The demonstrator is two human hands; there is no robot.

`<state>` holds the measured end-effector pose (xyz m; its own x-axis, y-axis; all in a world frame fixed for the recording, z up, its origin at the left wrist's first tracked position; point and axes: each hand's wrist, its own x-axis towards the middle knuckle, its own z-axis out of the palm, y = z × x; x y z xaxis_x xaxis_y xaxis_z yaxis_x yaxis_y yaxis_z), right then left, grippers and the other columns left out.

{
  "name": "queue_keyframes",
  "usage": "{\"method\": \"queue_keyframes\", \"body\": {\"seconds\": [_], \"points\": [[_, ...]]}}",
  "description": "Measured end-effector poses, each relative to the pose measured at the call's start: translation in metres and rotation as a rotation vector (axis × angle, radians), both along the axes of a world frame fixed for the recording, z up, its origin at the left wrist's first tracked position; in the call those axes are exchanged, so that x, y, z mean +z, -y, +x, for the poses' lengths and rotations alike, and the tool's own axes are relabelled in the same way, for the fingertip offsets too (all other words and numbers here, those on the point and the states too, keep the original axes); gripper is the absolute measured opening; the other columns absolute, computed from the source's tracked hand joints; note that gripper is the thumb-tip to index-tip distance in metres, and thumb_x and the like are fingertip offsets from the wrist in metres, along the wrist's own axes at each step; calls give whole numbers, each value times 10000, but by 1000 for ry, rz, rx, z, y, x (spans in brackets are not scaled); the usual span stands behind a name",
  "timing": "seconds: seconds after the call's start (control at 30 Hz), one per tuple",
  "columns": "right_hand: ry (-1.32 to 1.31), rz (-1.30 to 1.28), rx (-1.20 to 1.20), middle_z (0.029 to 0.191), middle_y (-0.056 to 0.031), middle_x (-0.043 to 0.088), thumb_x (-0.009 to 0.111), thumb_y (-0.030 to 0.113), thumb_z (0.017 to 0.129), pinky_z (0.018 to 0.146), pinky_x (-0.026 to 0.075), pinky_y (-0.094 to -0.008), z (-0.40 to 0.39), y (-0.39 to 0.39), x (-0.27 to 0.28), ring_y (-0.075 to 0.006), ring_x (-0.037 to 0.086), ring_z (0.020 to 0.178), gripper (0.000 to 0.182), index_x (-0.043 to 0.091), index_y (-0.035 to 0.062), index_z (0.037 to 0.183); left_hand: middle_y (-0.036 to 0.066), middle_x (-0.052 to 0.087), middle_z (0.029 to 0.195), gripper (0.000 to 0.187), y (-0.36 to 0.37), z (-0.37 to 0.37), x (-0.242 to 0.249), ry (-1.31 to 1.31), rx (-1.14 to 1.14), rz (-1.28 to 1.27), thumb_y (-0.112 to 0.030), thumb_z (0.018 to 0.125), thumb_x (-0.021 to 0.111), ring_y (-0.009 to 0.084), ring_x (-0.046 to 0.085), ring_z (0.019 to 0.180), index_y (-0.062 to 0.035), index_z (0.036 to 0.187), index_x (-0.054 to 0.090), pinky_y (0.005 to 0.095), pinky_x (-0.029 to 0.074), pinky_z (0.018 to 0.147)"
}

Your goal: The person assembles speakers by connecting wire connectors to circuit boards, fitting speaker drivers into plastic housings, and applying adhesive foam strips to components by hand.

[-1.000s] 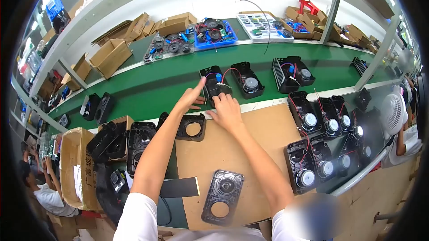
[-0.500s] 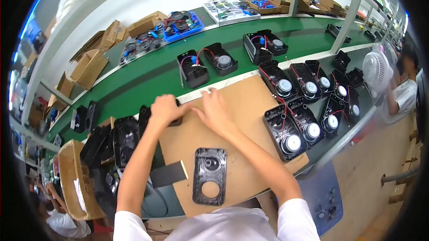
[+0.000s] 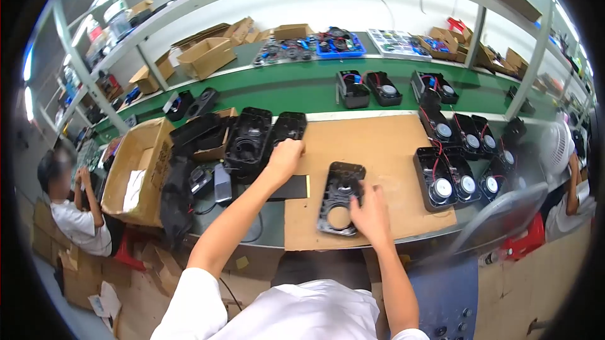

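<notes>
On the brown cardboard sheet (image 3: 397, 144) lies a black plastic housing half (image 3: 334, 204) with a large round hole. My right hand (image 3: 372, 211) is at its right edge, fingers spread and the thumb close to the rim. My left hand (image 3: 288, 156) has its fingers closed at the lower right edge of another black housing (image 3: 290, 127), beside the cardboard's left side. Larger black housing parts (image 3: 249, 138) stand just left of it. A flat dark plate (image 3: 288, 189) lies under my left forearm.
Housings with silver speakers (image 3: 441, 189) stand right of the cardboard. Behind is a green conveyor belt (image 3: 277, 92) with more housings. A cardboard box (image 3: 135, 170) stands at the left. One person sits at far left, another at far right.
My hands were near each other at the cardboard's back edge. Now my left hand is at the left housings and my right hand has come back to the housing half. The view has shifted left.
</notes>
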<state>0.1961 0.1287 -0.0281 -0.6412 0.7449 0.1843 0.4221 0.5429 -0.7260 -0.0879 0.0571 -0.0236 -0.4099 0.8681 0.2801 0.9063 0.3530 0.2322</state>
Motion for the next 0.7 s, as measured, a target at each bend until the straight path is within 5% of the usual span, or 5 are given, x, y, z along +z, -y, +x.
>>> {"method": "queue_keyframes", "body": {"seconds": [0.27,0.4,0.5,0.6,0.7], "points": [[-86,95,-4,1179,-280,598,697,172,905,942,508,-468,-28,-45,-18,-445,618,1092,456,609,13,1323,263,700,872,157,-17,1,-2,-93,190,38,-52,851,595,430,710,885,1,917,728,508,574,770],[-117,33,-39,1148,-233,679,722,224,895,999,488,-432,-57,-56,-19,-362,630,1130,436,662,13,1272,191,701,1115,229,-7,9,19,-50,47,99,-165,840,708,361,647,1130,-39,1031,724,478,556,929],[-159,12,-38,1186,-200,646,728,268,903,967,507,-429,-57,-59,-21,-361,646,1093,455,650,32,1284,94,612,1315,531,35,31,76,-391,113,243,-342,707,864,345,516,1289,-84,1137,690,479,478,1030],[-285,-58,-61,1155,-194,667,750,302,896,952,509,-427,-49,-62,-31,-339,650,1083,460,669,22,1252,231,327,1560,1061,74,35,79,-378,703,-197,-502,601,914,529,336,1388,-121,1477,452,611,453,1030],[-309,-63,-39,1133,-179,681,754,312,902,939,512,-410,-47,-58,-30,-317,651,1086,452,680,12,1231,280,349,1512,1111,96,7,66,-45,619,-46,-430,606,901,554,474,1256,-106,1528,373,581,555,916]]}}
